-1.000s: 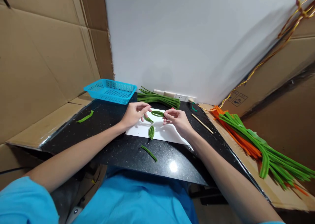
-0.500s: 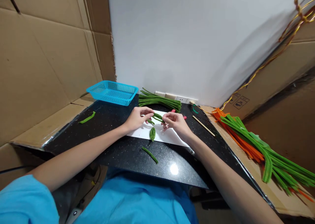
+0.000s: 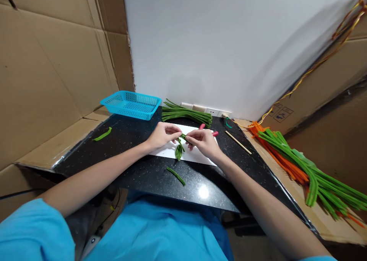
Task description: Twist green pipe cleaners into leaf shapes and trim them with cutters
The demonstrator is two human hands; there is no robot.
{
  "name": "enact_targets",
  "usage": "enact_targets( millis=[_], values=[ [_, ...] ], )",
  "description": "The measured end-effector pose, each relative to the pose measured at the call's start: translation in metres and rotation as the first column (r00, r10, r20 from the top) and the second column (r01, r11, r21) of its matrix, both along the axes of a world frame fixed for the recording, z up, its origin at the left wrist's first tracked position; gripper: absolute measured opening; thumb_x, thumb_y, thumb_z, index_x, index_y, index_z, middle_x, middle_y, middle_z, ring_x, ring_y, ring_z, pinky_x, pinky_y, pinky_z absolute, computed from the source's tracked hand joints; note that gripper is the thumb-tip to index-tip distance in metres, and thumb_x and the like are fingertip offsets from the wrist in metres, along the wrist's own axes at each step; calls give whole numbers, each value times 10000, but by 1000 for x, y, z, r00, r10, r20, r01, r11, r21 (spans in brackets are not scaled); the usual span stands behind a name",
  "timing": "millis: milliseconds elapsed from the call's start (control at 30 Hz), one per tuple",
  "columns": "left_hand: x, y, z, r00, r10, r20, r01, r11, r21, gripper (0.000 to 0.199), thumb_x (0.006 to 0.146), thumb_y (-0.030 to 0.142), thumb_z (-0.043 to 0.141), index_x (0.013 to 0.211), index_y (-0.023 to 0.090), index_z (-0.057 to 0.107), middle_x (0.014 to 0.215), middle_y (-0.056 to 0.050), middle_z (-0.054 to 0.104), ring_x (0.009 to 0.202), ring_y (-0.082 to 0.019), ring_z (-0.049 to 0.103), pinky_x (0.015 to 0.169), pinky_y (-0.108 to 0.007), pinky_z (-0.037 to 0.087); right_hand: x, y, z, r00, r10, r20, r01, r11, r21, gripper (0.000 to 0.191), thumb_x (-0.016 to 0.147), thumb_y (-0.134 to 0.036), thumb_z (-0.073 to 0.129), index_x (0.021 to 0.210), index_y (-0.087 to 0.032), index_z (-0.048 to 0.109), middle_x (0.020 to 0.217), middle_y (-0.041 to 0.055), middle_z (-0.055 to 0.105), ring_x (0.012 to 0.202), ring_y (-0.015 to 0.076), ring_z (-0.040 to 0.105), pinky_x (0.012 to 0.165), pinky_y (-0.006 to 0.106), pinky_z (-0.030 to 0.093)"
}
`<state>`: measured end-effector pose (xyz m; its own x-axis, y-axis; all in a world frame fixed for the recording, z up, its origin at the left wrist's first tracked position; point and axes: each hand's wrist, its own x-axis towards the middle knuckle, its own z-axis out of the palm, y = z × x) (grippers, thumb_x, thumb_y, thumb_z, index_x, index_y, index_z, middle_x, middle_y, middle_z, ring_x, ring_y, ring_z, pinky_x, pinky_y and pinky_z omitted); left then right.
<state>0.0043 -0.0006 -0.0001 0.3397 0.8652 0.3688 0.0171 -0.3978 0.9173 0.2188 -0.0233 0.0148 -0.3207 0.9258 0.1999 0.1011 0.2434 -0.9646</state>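
Note:
My left hand [image 3: 168, 134] and my right hand [image 3: 202, 140] face each other over a white sheet [image 3: 197, 157]. Between their fingertips is a short length of green pipe cleaner [image 3: 184, 136], pinched from both sides; the fingers partly cover it. Just below, a leaf shape of looped green pipe cleaner [image 3: 179, 152] lies at the sheet's near edge, with another short green piece touching or overlapping its top. One loose cut pipe cleaner piece [image 3: 176, 176] rests on the black tabletop [image 3: 137, 173] nearer to me. Red handles [image 3: 215, 133] of a tool show behind my right hand.
A blue basket [image 3: 129, 104] stands at the back left, beside a bundle of dark green pipe cleaners [image 3: 186, 115]. A green strip [image 3: 102, 134] lies at left, a thin wooden stick [image 3: 237, 142] at right. Orange [image 3: 281, 157] and bright green stems [image 3: 298, 159] lie on cardboard further right.
My hands have come closer together, and the green pipe cleaner between them shows less than before. The view has shifted slightly.

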Motion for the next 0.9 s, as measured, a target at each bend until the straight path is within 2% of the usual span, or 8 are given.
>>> enact_targets(
  millis=[200, 333, 500, 600, 700, 900],
  values=[
    [1, -1, 4, 1000, -17, 17, 16, 1000, 14, 220, 783, 259, 871, 897, 95, 777, 816, -93, 796, 650, -157, 738, 635, -278, 645, 3, 0, 2, 997, 46, -65, -55, 988, -143, 395, 652, -478, 957, 774, -143, 786, 673, 55, 740, 570, 165, 664, 593, 315, 575],
    [2, -3, 5, 999, -24, 25, 23, 999, 28, 235, 786, 272, 864, 901, 94, 762, 822, -98, 790, 650, -157, 730, 578, -260, 626, 4, 0, 4, 992, 68, -108, -93, 967, -237, 373, 661, -433, 954, 795, -136, 774, 728, 76, 767, 581, 153, 679, 622, 306, 589],
    [3, -5, 5, 1000, 16, 17, -17, 999, 51, 235, 793, 293, 850, 915, 105, 778, 854, -106, 790, 719, -179, 734, 541, -236, 582, 9, -1, 9, 980, 145, -135, -182, 929, -322, 325, 646, -361, 948, 785, -128, 768, 792, 116, 797, 668, 195, 734, 680, 332, 615],
    [2, -6, 7, 999, 50, 19, -51, 996, 73, 202, 763, 275, 873, 860, 119, 788, 840, -97, 789, 763, -180, 731, 553, -212, 534, 11, -1, 12, 972, 185, -143, -224, 909, -353, 299, 658, -343, 946, 771, -125, 775, 777, 106, 791, 729, 213, 755, 712, 337, 623],
    [3, -7, 8, 998, 46, 42, -49, 996, 76, 201, 747, 286, 886, 832, 131, 791, 840, -89, 794, 772, -181, 732, 578, -221, 536, 12, -1, 13, 969, 202, -142, -241, 900, -364, 290, 651, -324, 962, 763, -123, 785, 751, 88, 786, 706, 198, 749, 709, 327, 621],
    [5, -11, 12, 995, -34, 93, 30, 998, 49, 341, 727, 404, 924, 820, 109, 779, 758, -83, 777, 598, -154, 697, 566, -264, 592, 13, -2, 12, 976, 185, -117, -214, 920, -327, 339, 639, -353, 989, 811, -121, 813, 758, 94, 797, 649, 161, 722, 683, 298, 585]
  ],
)
